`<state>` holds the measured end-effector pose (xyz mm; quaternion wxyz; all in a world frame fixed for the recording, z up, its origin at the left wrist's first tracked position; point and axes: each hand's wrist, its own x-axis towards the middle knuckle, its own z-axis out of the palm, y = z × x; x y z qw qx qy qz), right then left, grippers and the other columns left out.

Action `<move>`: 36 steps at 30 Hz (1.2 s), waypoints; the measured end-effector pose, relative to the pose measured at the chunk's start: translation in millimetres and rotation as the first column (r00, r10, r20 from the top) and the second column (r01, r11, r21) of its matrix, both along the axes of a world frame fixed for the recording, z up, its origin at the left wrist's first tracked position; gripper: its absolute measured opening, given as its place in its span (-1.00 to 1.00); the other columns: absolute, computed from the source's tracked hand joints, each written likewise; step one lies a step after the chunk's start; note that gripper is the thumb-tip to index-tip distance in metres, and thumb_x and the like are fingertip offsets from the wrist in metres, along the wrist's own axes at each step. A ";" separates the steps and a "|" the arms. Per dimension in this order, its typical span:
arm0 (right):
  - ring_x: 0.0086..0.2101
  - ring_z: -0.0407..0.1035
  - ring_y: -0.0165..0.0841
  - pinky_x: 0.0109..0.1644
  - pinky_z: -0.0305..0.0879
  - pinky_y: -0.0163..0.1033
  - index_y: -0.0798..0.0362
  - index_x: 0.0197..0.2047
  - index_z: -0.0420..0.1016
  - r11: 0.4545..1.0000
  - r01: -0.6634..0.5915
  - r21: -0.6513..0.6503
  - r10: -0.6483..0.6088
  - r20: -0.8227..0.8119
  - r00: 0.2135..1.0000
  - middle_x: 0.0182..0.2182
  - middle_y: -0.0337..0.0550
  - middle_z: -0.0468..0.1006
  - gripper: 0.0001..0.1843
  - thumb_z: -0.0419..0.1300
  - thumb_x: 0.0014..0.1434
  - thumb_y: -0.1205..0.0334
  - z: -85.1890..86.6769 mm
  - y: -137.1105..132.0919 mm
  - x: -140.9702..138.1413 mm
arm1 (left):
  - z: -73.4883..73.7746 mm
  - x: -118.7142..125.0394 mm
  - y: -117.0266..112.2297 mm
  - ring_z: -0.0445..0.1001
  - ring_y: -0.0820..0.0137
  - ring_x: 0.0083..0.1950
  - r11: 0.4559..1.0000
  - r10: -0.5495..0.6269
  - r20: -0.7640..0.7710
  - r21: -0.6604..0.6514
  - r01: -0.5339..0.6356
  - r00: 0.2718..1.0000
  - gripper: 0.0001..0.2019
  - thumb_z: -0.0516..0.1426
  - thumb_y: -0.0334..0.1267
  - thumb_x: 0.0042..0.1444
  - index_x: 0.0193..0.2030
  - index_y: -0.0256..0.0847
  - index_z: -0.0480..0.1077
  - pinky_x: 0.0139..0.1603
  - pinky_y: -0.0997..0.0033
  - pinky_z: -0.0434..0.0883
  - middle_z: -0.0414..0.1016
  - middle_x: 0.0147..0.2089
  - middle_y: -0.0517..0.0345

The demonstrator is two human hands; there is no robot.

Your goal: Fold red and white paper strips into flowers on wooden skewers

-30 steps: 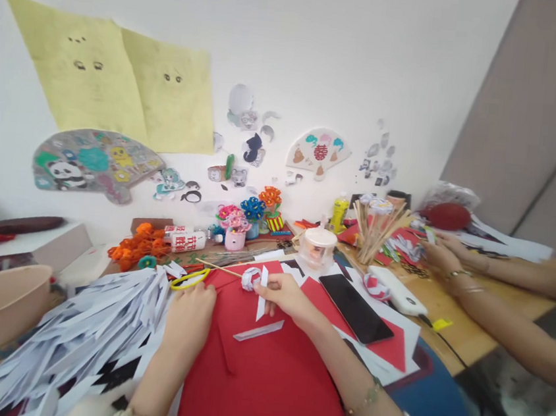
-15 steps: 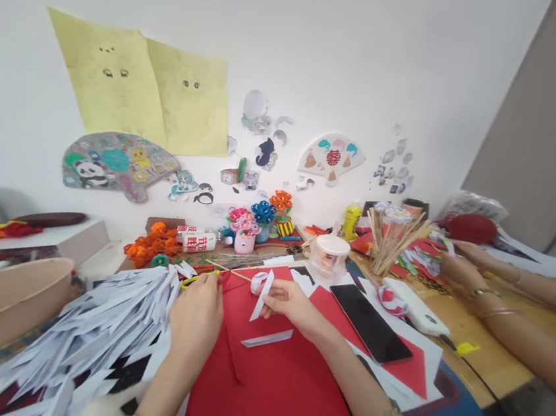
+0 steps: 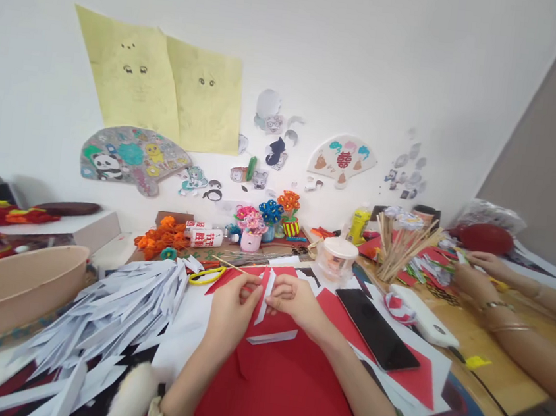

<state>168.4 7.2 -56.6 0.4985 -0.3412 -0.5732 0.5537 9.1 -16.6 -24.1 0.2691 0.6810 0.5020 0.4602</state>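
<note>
My left hand [image 3: 231, 309] is closed in a pinch, thumb and forefinger on a narrow red paper strip [image 3: 265, 281]. Fingertip to fingertip with it, my right hand [image 3: 295, 302] pinches a folded white paper strip [image 3: 265, 301], which stands slanted alongside the red one. A thin wooden stick [image 3: 227, 263] shows beyond the left hand; its other end is hidden by the fingers. Below both hands, another white strip [image 3: 272, 337] lies on a red sheet [image 3: 283, 394]. Yellow-handled scissors [image 3: 206, 276] rest left of the left hand.
A heap of white paper strips [image 3: 118, 310] and a beige basin [image 3: 16, 286] are at left. To the right are a black phone [image 3: 377, 329], a white power bank [image 3: 425, 318], a lidded plastic tub [image 3: 337, 257] and wooden sticks [image 3: 397, 250]. Another person's arms [image 3: 511, 305] reach in at far right.
My left hand has moved right to meet the right hand, bringing the red strip beside the white one. The paper rosette on the stick's end is now hidden. The view has shifted slightly left.
</note>
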 end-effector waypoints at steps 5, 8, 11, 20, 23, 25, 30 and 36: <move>-0.55 0.48 -0.35 -0.40 0.39 -0.25 0.08 -0.42 0.41 0.999 0.001 0.042 -0.001 0.000 1.000 -0.60 -0.25 0.56 -0.55 0.48 -0.20 -0.03 4.2 -2.2 0.6 | -0.4 0.8 -0.2 0.53 0.34 -0.41 1.000 -0.022 0.049 -0.017 0.023 0.999 -0.79 0.10 -0.18 0.04 -0.27 -0.25 0.46 -0.37 0.41 0.42 0.59 -0.32 0.07; -0.57 0.47 -0.35 -0.41 0.39 -0.25 0.08 -0.43 0.41 0.999 -0.036 0.040 0.036 0.007 0.999 -0.61 -0.23 0.57 -0.55 0.47 -0.19 -0.04 5.7 -3.1 1.1 | -0.3 1.6 -1.1 0.53 0.35 -0.41 0.999 -0.039 0.072 -0.027 0.041 0.997 -0.81 0.12 -0.19 0.02 -0.29 -0.25 0.46 -0.37 0.43 0.41 0.59 -0.35 0.09; -0.58 0.47 -0.35 -0.42 0.39 -0.25 0.09 -0.44 0.41 0.997 -0.068 0.024 0.067 0.009 0.998 -0.61 -0.22 0.56 -0.55 0.47 -0.19 -0.05 5.9 -3.2 1.6 | -0.4 2.0 -1.5 0.53 0.35 -0.41 0.998 -0.052 0.092 -0.040 0.055 0.994 -0.81 0.14 -0.19 0.00 -0.30 -0.25 0.45 -0.37 0.44 0.40 0.58 -0.36 0.08; -0.58 0.47 -0.37 -0.46 0.38 -0.30 0.10 -0.43 0.40 0.995 -0.096 0.030 0.096 -0.006 0.995 -0.63 -0.27 0.53 -0.58 0.46 -0.14 0.00 0.8 0.5 1.8 | 2.1 0.4 -0.8 0.51 0.35 -0.41 0.994 -0.084 0.145 -0.060 0.093 0.986 -0.75 0.17 -0.13 -0.05 -0.31 -0.29 0.45 -0.39 0.44 0.39 0.57 -0.36 0.05; -0.58 0.47 -0.37 -0.45 0.39 -0.29 0.11 -0.41 0.41 0.993 -0.110 0.038 0.110 0.004 0.994 -0.62 -0.26 0.54 -0.59 0.46 -0.12 0.00 0.0 0.7 1.6 | 2.4 0.0 -0.9 0.51 0.35 -0.41 0.993 -0.090 0.158 -0.065 0.102 0.983 -0.74 0.18 -0.11 -0.07 -0.33 -0.28 0.45 -0.39 0.43 0.40 0.57 -0.36 0.05; -0.58 0.47 -0.37 -0.43 0.39 -0.28 0.11 -0.39 0.44 0.992 -0.119 0.045 0.119 0.012 0.993 -0.61 -0.25 0.55 -0.60 0.45 -0.10 0.00 0.2 0.3 1.5 | 2.0 0.3 -0.7 0.51 0.34 -0.41 0.992 -0.093 0.164 -0.071 0.106 0.982 -0.73 0.18 -0.10 -0.07 -0.33 -0.29 0.44 -0.38 0.42 0.40 0.57 -0.37 0.04; -0.57 0.46 -0.38 -0.43 0.38 -0.28 0.13 -0.41 0.46 0.989 -0.136 0.057 0.135 0.025 0.991 -0.60 -0.22 0.56 -0.62 0.43 -0.07 0.00 3.3 -2.4 2.4 | -0.2 0.9 0.3 0.51 0.33 -0.41 0.990 -0.096 0.170 -0.085 0.111 0.981 -0.73 0.17 -0.10 -0.08 -0.34 -0.29 0.45 -0.37 0.41 0.41 0.58 -0.35 0.00; -0.57 0.44 -0.39 -0.43 0.36 -0.29 0.13 -0.42 0.48 0.986 -0.156 0.060 0.153 0.048 0.987 -0.60 -0.21 0.57 -0.63 0.42 -0.06 -0.02 8.4 -6.7 3.7 | -0.7 1.1 -0.7 0.52 0.33 -0.40 0.991 -0.084 0.178 -0.085 0.101 0.980 -0.71 0.18 -0.08 -0.07 -0.32 -0.29 0.45 -0.38 0.41 0.42 0.57 -0.34 0.00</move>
